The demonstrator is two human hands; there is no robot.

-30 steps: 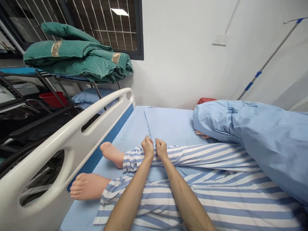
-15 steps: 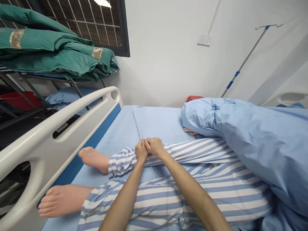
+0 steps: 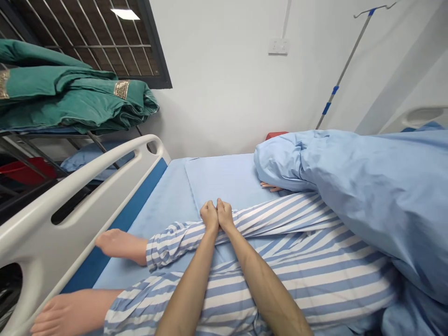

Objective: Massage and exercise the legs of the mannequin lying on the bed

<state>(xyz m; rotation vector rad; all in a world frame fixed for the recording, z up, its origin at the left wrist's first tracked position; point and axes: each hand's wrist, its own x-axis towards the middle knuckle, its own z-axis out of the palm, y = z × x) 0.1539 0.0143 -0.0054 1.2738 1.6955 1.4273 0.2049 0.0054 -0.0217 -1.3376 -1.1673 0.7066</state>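
My left hand (image 3: 209,215) is curled into a fist at the shin of the far leg (image 3: 266,218), which wears blue-and-white striped pajama trousers. Pressed against it, my right hand (image 3: 224,213) is closed as well, thumb side up. Both sets of fingertips are hidden, so I cannot tell whether they grip any cloth. The far bare foot (image 3: 122,246) pokes out of its cuff, smooth like a manikin's. Nearer to me lies the other striped leg (image 3: 238,289) under my forearms, ending in a second foot (image 3: 75,311).
A white bed end board (image 3: 105,182) stands at the left. Blue bedding (image 3: 350,163) covers the upper body, with fingers (image 3: 271,186) showing beneath. Behind are an IV pole (image 3: 345,70), a wall socket (image 3: 279,46) and green folded bedding (image 3: 80,100) on a rack.
My hands, overlapping earlier, are now side by side with fists more upright. The view has shifted, so the feet and end board sit further left and lower.
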